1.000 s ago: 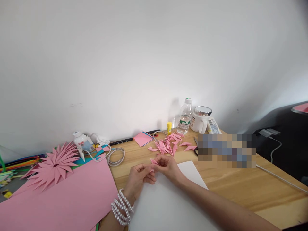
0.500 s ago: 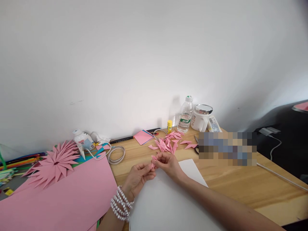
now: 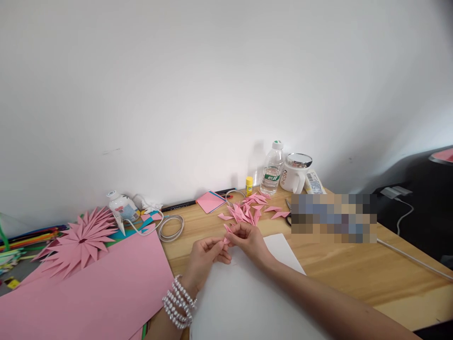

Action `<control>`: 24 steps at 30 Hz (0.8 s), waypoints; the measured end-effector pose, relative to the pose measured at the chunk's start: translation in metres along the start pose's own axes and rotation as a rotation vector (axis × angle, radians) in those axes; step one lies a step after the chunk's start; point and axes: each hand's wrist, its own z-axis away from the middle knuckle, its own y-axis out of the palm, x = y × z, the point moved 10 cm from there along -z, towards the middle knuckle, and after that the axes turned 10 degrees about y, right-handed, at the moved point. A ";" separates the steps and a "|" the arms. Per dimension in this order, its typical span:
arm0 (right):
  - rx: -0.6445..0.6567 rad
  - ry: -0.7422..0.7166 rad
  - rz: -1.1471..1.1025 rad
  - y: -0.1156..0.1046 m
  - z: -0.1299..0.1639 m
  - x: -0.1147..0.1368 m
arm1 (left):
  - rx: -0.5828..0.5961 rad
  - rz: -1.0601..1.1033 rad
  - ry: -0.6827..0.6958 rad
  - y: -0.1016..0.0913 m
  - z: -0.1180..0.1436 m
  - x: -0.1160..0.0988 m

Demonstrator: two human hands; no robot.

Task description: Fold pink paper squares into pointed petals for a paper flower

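A small folded pink paper piece (image 3: 226,239) is pinched between the fingertips of both hands, above a white sheet (image 3: 244,302). My left hand (image 3: 207,257), with a beaded bracelet at the wrist, grips its lower left side. From the right, my right hand (image 3: 249,242) holds its upper part; the fingers cover much of the piece. Just beyond the hands lies a loose pile of folded pink paper pieces (image 3: 245,212). Far left, a pink pleated paper rosette (image 3: 82,241) rests on large pink paper sheets (image 3: 106,288).
Along the wall stand a water bottle (image 3: 272,170), a white mug (image 3: 295,174) and a yellow glue stick (image 3: 249,186). Scissors (image 3: 289,217) lie by a blurred patch. Pink square paper (image 3: 210,201), a coiled cable (image 3: 171,228) and a white bottle (image 3: 122,206) sit left of centre.
Both hands stay together on the pink paper piece. The left hand's fingers have shifted slightly, and the piece is turned a little. Everything else is unmoved.
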 end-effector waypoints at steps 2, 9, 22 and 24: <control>-0.018 0.014 -0.015 -0.002 0.001 0.001 | -0.010 -0.078 0.045 0.001 -0.001 -0.004; -0.068 0.068 -0.051 -0.006 0.002 -0.006 | -0.134 -0.191 0.135 -0.007 -0.003 -0.005; -0.010 0.060 -0.026 0.003 0.004 -0.010 | -0.264 -0.158 0.166 -0.022 -0.002 -0.004; -0.003 0.074 -0.041 0.004 0.004 -0.012 | -0.278 -0.155 0.171 -0.023 -0.001 -0.004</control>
